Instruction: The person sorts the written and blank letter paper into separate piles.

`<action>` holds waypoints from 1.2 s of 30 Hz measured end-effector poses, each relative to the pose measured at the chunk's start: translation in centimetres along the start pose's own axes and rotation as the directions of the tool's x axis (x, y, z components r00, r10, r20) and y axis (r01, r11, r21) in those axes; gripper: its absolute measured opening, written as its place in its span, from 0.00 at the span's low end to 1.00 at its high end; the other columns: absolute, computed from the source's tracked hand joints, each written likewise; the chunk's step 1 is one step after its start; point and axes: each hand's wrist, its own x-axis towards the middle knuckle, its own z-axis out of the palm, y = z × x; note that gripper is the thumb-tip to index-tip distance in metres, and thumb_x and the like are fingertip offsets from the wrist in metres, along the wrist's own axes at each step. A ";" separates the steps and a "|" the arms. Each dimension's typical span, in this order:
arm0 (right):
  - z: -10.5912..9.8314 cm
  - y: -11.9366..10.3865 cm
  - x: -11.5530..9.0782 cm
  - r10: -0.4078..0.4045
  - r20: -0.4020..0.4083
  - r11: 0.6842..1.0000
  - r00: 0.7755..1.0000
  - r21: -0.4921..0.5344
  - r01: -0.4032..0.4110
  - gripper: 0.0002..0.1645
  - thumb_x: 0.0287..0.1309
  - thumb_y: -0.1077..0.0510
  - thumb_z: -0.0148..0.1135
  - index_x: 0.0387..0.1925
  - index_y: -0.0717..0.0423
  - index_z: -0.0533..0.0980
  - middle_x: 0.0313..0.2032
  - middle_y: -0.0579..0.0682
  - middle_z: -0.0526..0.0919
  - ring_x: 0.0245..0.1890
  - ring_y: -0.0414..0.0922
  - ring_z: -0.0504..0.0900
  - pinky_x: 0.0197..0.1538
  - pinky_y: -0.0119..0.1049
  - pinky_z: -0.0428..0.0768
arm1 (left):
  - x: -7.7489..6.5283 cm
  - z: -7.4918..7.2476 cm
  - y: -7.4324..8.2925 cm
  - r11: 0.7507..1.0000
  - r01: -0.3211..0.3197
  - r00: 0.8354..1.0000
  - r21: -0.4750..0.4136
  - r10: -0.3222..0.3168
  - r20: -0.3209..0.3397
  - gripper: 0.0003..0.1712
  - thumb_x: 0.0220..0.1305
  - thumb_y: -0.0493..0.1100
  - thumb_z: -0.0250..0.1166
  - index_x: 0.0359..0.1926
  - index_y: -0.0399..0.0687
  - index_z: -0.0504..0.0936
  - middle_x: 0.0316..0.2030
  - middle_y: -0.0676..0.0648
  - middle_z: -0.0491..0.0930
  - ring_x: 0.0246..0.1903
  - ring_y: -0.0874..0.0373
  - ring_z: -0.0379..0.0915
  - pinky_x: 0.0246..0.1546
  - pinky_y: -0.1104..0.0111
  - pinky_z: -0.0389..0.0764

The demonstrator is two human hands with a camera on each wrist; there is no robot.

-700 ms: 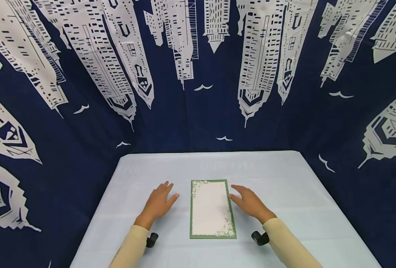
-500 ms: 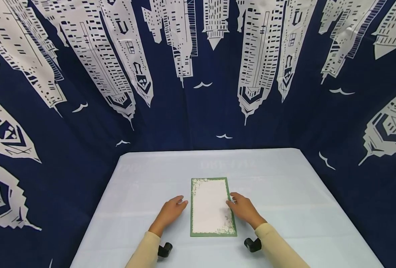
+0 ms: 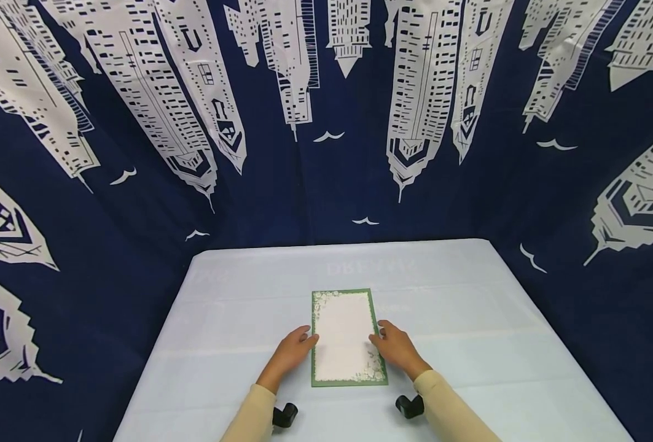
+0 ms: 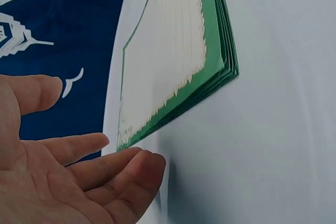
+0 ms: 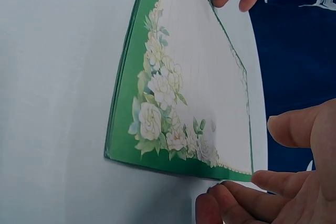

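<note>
A stack of writing paper (image 3: 345,337) with a green border and pale flowers lies on the white table. Layered edges of several sheets show in the left wrist view. My left hand (image 3: 292,351) is at its left long side, thumb tip overlapping the border in the head view. In the left wrist view, that thumb stands apart from the fingers (image 4: 147,174), which are right at the edge of the stack (image 4: 168,40). Opposite it, my right hand (image 3: 397,348) has its fingertips at the right edge; its thumb (image 5: 294,128) is raised clear of the sheet's surface (image 5: 202,72).
The white-covered table (image 3: 221,294) extends around the stack. Behind and beside it hangs a dark blue cloth (image 3: 271,209) printed with white buildings and birds. Small black devices (image 3: 285,415) sit at both wrists, low over the table.
My left hand has come in rightward and down from beside the stack to its left edge. The right hand has drawn slightly lower along the right edge. The stack stays in place.
</note>
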 end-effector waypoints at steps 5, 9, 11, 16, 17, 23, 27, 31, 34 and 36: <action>0.3 -0.1 -0.2 -0.001 0.001 1.000 1.000 0.010 0.001 0.31 0.69 0.55 0.60 0.65 0.72 0.69 0.55 0.70 0.79 0.56 0.64 0.79 0.58 0.59 0.76 | 0.0 0.4 0.2 1.000 0.001 1.000 -0.016 0.000 0.009 0.33 0.75 0.52 0.57 0.69 0.30 0.70 0.63 0.27 0.72 0.64 0.32 0.68 0.62 0.40 0.69; 0.5 -0.1 -0.2 -0.012 -0.001 1.000 1.000 -0.010 0.012 0.32 0.69 0.54 0.60 0.65 0.73 0.69 0.56 0.70 0.79 0.57 0.64 0.78 0.59 0.59 0.75 | 0.0 0.8 0.3 1.000 -0.004 1.000 -0.015 0.005 0.019 0.34 0.76 0.52 0.57 0.69 0.31 0.69 0.63 0.28 0.72 0.65 0.32 0.67 0.63 0.40 0.68; 0.5 -0.1 -0.3 -0.019 0.002 1.000 1.000 -0.021 0.019 0.32 0.70 0.54 0.60 0.66 0.73 0.69 0.57 0.70 0.79 0.59 0.65 0.77 0.61 0.60 0.74 | -0.1 0.9 0.4 1.000 -0.009 1.000 -0.017 0.009 0.022 0.33 0.76 0.52 0.57 0.69 0.31 0.70 0.64 0.28 0.72 0.65 0.32 0.66 0.63 0.40 0.67; 0.5 -0.2 -0.6 -0.030 0.005 0.999 1.000 -0.032 0.030 0.32 0.70 0.53 0.60 0.65 0.72 0.70 0.60 0.71 0.77 0.64 0.67 0.72 0.64 0.61 0.70 | -0.1 1.3 0.8 0.999 -0.036 0.999 0.000 0.036 0.016 0.31 0.75 0.51 0.57 0.68 0.32 0.72 0.64 0.29 0.72 0.65 0.32 0.66 0.63 0.40 0.66; 0.5 -0.2 -0.6 -0.028 0.001 0.999 1.000 -0.030 0.028 0.32 0.70 0.53 0.60 0.65 0.72 0.70 0.60 0.70 0.77 0.64 0.67 0.72 0.64 0.61 0.70 | -0.2 1.3 0.8 0.999 -0.042 0.999 0.007 0.042 0.010 0.31 0.75 0.51 0.57 0.67 0.32 0.72 0.64 0.29 0.72 0.64 0.32 0.67 0.63 0.40 0.67; 0.5 -0.2 -0.7 -0.027 -0.081 1.000 0.996 -0.010 0.027 0.27 0.68 0.56 0.62 0.62 0.69 0.75 0.54 0.67 0.81 0.56 0.63 0.79 0.58 0.58 0.76 | -0.4 1.8 1.0 0.998 -0.055 0.998 0.020 0.056 -0.035 0.27 0.75 0.50 0.59 0.64 0.33 0.76 0.63 0.30 0.73 0.62 0.31 0.69 0.61 0.40 0.69; 0.5 0.0 -0.5 -0.051 -0.174 0.996 0.983 0.062 0.062 0.21 0.65 0.61 0.65 0.57 0.67 0.78 0.49 0.64 0.84 0.48 0.59 0.84 0.49 0.54 0.82 | -0.4 2.1 1.1 0.997 -0.078 0.993 -0.005 0.078 -0.094 0.24 0.74 0.47 0.60 0.61 0.33 0.78 0.61 0.29 0.75 0.60 0.31 0.72 0.58 0.42 0.73; 0.6 0.2 -0.5 -0.072 -0.243 0.986 0.967 0.126 0.105 0.17 0.62 0.66 0.66 0.52 0.65 0.80 0.46 0.61 0.85 0.43 0.56 0.87 0.44 0.49 0.84 | -0.4 2.2 1.1 0.996 -0.066 0.986 -0.054 0.057 -0.157 0.20 0.73 0.44 0.60 0.57 0.34 0.81 0.57 0.32 0.79 0.59 0.35 0.74 0.57 0.45 0.75; 0.6 0.3 -0.4 -0.078 -0.269 0.982 0.960 0.145 0.120 0.17 0.60 0.67 0.67 0.52 0.65 0.80 0.43 0.58 0.85 0.41 0.55 0.87 0.42 0.48 0.85 | -0.4 2.2 1.0 0.994 -0.058 0.980 -0.089 0.039 -0.195 0.17 0.72 0.42 0.62 0.55 0.36 0.82 0.52 0.36 0.82 0.55 0.38 0.78 0.54 0.48 0.78; 0.6 0.4 -0.4 -0.070 -0.283 0.980 0.957 0.161 0.120 0.19 0.58 0.68 0.67 0.52 0.65 0.79 0.40 0.57 0.85 0.39 0.55 0.87 0.41 0.48 0.84 | -0.4 2.3 0.7 0.986 -0.074 0.977 -0.152 0.040 -0.211 0.16 0.70 0.38 0.63 0.54 0.34 0.82 0.48 0.37 0.83 0.47 0.41 0.81 0.46 0.51 0.83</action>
